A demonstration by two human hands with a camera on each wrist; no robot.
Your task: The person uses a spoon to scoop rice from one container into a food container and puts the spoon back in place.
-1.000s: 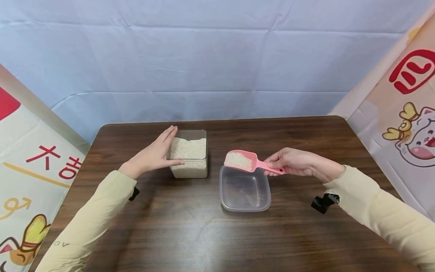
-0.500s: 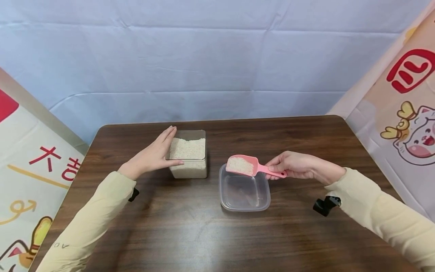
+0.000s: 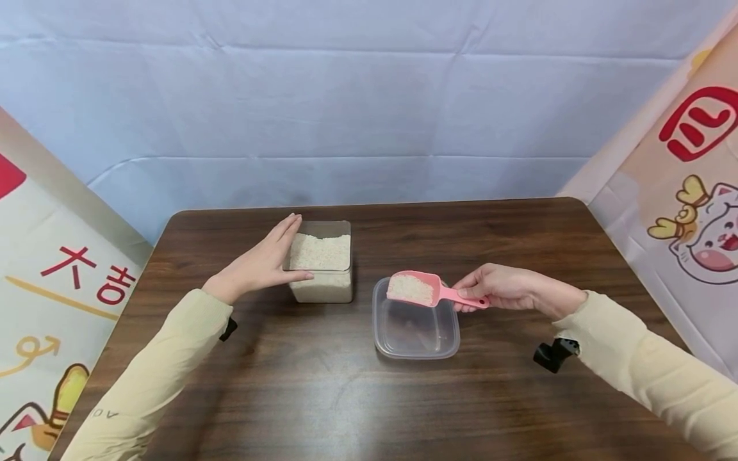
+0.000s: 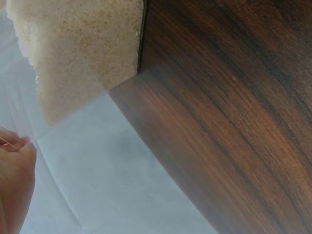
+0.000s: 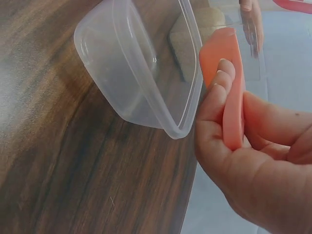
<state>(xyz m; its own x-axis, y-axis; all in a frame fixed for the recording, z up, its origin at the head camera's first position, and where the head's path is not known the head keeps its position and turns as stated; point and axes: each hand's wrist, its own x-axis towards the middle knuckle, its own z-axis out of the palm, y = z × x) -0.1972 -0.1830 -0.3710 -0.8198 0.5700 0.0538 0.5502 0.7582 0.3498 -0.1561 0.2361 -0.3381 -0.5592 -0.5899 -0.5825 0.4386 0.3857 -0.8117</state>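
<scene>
In the head view my right hand pinches the handle of a pink scoop between thumb and fingers. White rice lies in the scoop's bowl, which is over the far part of a clear plastic tub. From the right wrist view, the fingers wrap the scoop handle beside the tub's rim. My left hand lies against the left side of a clear square container filled with rice. Its fingers are straight along the side, the thumb at the front rim. The left wrist view shows fingertips at the container's edge.
Both containers stand on a dark wooden table. A pale cloth backdrop hangs behind it, with printed panels at both sides. A black wrist camera hangs below the right sleeve.
My right hand has lowered the rice-filled scoop slightly toward me and to the right, further over the tub. The left hand and both containers have stayed in place.
</scene>
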